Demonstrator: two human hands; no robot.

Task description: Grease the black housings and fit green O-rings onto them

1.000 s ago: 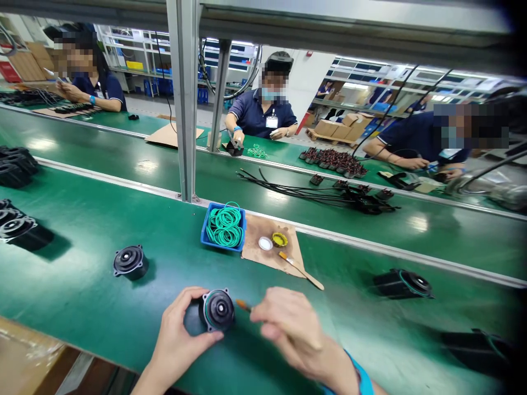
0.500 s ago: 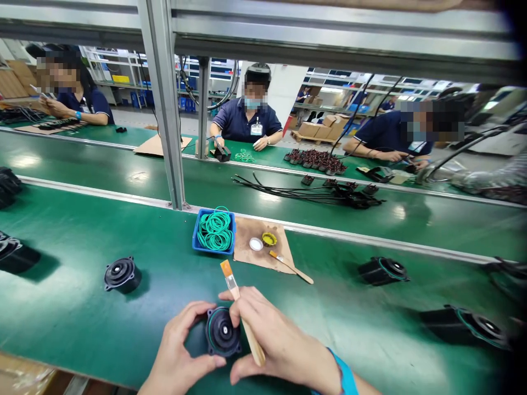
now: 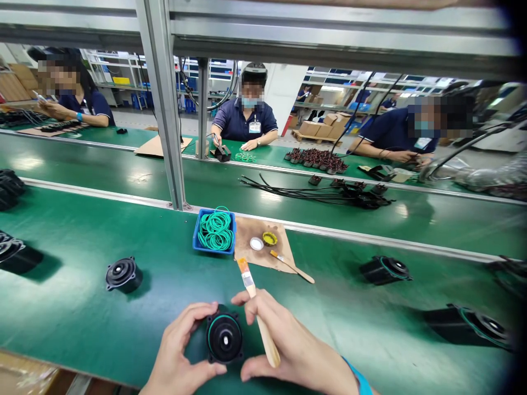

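A round black motor housing (image 3: 225,339) with mounting ears and a green O-ring around its raised top stands on the green bench in front of me. My left hand (image 3: 181,351) curls around its left side, thumb at the lower edge and fingertips at the upper edge. Just to the right, my right hand (image 3: 284,340) holds a flat paintbrush (image 3: 263,334) by its wooden handle, bristles pointing up and away. The right thumb and fingers are off the housing. Beyond the brush sits a blue bin (image 3: 214,251) of green O-rings (image 3: 216,227).
Brown cardboard (image 3: 247,260) carries a yellow cap (image 3: 269,238), a white lid (image 3: 256,243) and a second brush (image 3: 292,266). More housings stand left (image 3: 123,274) and right (image 3: 385,270). A metal post (image 3: 162,109) rises behind the bin. Co-workers sit across the conveyor (image 3: 206,181).
My right hand with the brush has moved right, away from the housing. The housing's top, partly covered before, now shows fully. My left hand has stayed around it.
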